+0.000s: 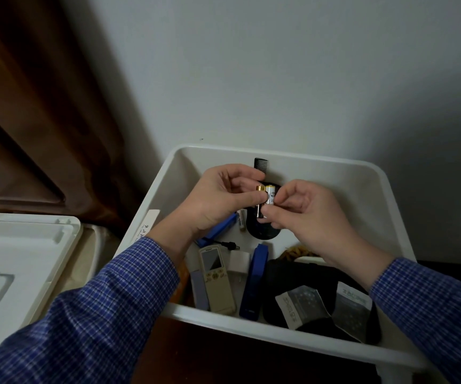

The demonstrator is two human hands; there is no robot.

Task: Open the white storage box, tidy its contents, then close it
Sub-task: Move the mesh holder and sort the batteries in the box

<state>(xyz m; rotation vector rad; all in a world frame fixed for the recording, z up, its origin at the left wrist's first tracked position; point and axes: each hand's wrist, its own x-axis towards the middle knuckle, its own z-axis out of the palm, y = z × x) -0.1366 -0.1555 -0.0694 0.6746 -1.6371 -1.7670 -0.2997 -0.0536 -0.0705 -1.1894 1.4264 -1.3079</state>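
The white storage box (301, 157) stands open against the wall. Its lid (24, 245) lies flat to the left. Both my hands are above the middle of the box, holding two small batteries (266, 199) upright between them. My left hand (221, 200) pinches them from the left and my right hand (307, 214) grips their lower ends. Below lie a black comb (261, 164), a black round object (261, 231), a loose battery (241, 220), two blue bars (254, 284), a beige remote (216, 275) and a black pouch (293, 278) with two packets on it.
A brown curtain (29, 106) hangs at the left behind the lid. The grey wall (279, 79) is directly behind the box. A white paper strip (146, 225) leans on the box's left wall. A dark wooden surface (209, 356) shows under the box's front edge.
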